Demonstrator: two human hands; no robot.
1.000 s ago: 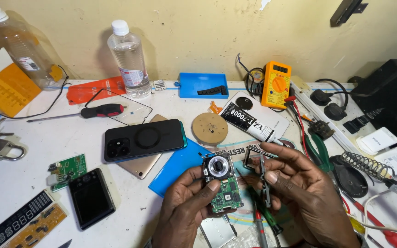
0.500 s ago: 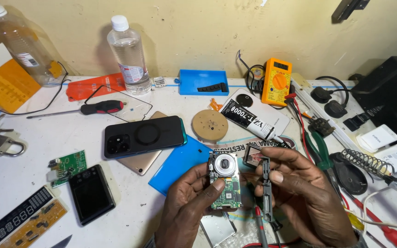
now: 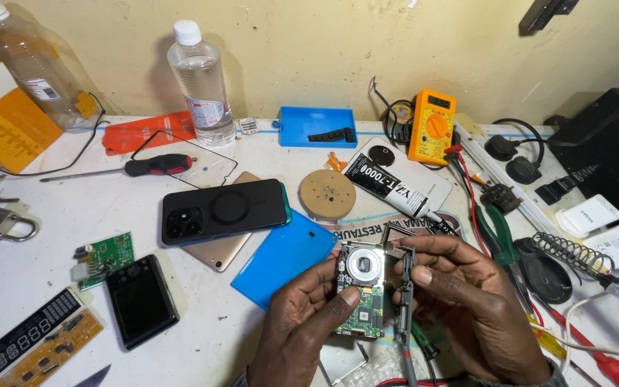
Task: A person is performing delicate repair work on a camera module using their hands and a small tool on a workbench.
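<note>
While the left hand [image 3: 302, 315] pinches a small green circuit board [image 3: 362, 290] with a round silver disc on it, thumb laid across its lower face and fingers behind, the right hand [image 3: 478, 301] has its grip closed on a dark slim tool [image 3: 404, 301], apparently tweezers, held upright just beside the board's right edge. The board sits lifted off the desk [image 3: 59, 208], low in the middle of the view, between the two hands. To work it well, as I judge it, the board wants to stay flat toward the eye with the thumb kept off the disc, and the tool tip should come in from the side in small strokes, the right wrist braced against the left.

Around them lies plenty: a blue panel [image 3: 281, 258] touches the left fingers from behind, a black phone [image 3: 223, 211] lies face down on a gold one, and a wooden disc [image 3: 327, 193] and a tube of adhesive [image 3: 388, 186] sit just beyond. A yellow multimeter [image 3: 431, 136] with red leads, green-handled pliers [image 3: 499, 233] and a coiled stand [image 3: 564, 251] crowd the right side, so that elbow has little free room; a screwdriver [image 3: 155, 165], two bottles and a blue tray [image 3: 317, 125] stand well apart
</note>
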